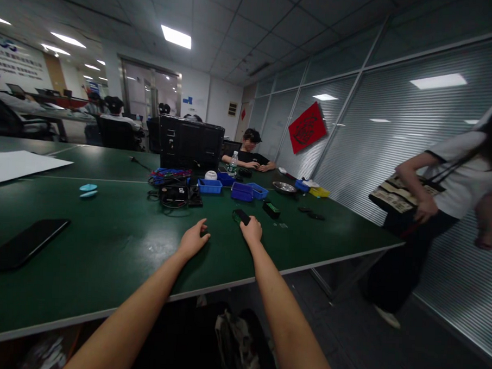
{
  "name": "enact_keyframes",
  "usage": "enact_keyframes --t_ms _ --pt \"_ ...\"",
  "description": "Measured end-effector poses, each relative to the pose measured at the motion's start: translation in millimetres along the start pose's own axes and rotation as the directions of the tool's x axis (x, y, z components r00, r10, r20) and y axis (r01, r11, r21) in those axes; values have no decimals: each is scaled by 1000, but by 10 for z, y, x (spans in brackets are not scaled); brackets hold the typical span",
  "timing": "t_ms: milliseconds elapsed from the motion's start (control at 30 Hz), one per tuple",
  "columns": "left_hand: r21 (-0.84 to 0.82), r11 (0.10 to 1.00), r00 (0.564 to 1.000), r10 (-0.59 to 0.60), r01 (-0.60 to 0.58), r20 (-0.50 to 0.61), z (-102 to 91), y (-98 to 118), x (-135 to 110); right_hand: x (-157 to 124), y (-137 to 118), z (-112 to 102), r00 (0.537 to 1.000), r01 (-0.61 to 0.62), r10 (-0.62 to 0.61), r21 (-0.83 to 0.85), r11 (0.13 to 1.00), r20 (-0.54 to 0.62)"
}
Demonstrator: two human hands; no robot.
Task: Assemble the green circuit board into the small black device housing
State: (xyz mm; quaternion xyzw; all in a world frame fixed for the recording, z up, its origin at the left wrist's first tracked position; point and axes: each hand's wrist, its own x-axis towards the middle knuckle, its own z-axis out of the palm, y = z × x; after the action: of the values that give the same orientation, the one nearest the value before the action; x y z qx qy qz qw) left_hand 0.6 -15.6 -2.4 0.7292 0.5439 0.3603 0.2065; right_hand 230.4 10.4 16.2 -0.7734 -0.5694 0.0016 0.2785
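My right hand point(252, 230) is closed around the near end of a small black rectangular object point(241, 216) at the green tabletop; its exact kind cannot be made out. To the left, my left hand point(193, 240) rests low over the table with its fingers apart and nothing in them. A black box point(271, 209) with a green patch lies just beyond and right of my right hand. Small clear scraps point(283, 226) lie beside it. Farther back are blue plastic trays point(242, 192) and a white ball point(210, 175).
A black monitor point(190, 144) stands behind tangled cables and a black device point(174, 193). A metal dish point(284, 187) and a water bottle point(233, 163) are farther back. One person point(251, 152) sits across the table; another point(454, 177) walks at right. A black slab point(25, 243) lies left.
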Motion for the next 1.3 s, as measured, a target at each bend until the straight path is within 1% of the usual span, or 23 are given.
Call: enact_keyframes --t_ms 100,200,300,367,433,467,567,633,667,767,867,1033,1133,1167,1200,1233,1300 --pt "-4 1000 1000 5 -5 -5 5 -10 5 -54 -64 -2 994 98 -101 -80 992 -38" --pt "-12 1000 1000 3 -3 -5 2 -9 6 -136 -148 -3 977 211 -214 -140 967 -9" --pt "-14 1000 1000 0 0 -6 -6 3 5 -226 -231 -2 946 323 -325 -150 934 13" --pt "-11 1000 1000 -3 3 -10 -8 10 4 -271 -271 -1 926 375 -376 -118 920 11" --pt "-9 1000 1000 0 0 -13 -7 12 3 -287 -286 3 926 377 -377 -52 925 7" --pt "-9 1000 1000 2 -2 -13 -6 12 3 -282 -284 7 935 356 -356 -9 934 10" --pt "-10 1000 1000 7 -7 -6 -3 9 5 -235 -245 30 969 242 -247 127 962 30" --pt "-11 1000 1000 5 -5 -3 -1 5 7 -199 -215 53 978 193 -205 196 961 40" --pt "-13 1000 1000 5 -5 -2 1 3 8 -187 -205 65 978 190 -204 221 957 44" --pt "-21 1000 1000 5 -5 -11 13 -4 14 -192 -216 94 967 230 -250 274 934 41" --pt "-26 1000 999 8 -9 -31 24 3 17 -250 -281 101 938 304 -342 340 890 55" --pt "3 999 994 43 -43 -96 6 42 15 -410 -436 97 844 438 -530 465 769 82" --pt "70 995 987 79 -70 -140 -18 58 15 -500 -518 101 781 477 -610 503 721 133" --pt "90 994 987 71 -58 -143 -24 61 15 -520 -541 103 771 475 -619 516 713 147" --pt "106 994 989 52 -37 -138 -28 63 16 -530 -562 106 774 462 -615 529 712 151" --pt "120 993 991 26 -11 -128 -31 66 16 -530 -581 110 789 444 -598 541 714 141" --pt "141 990 994 -15 29 -106 -34 73 15 -498 -613 129 839 401 -536 563 723 90"
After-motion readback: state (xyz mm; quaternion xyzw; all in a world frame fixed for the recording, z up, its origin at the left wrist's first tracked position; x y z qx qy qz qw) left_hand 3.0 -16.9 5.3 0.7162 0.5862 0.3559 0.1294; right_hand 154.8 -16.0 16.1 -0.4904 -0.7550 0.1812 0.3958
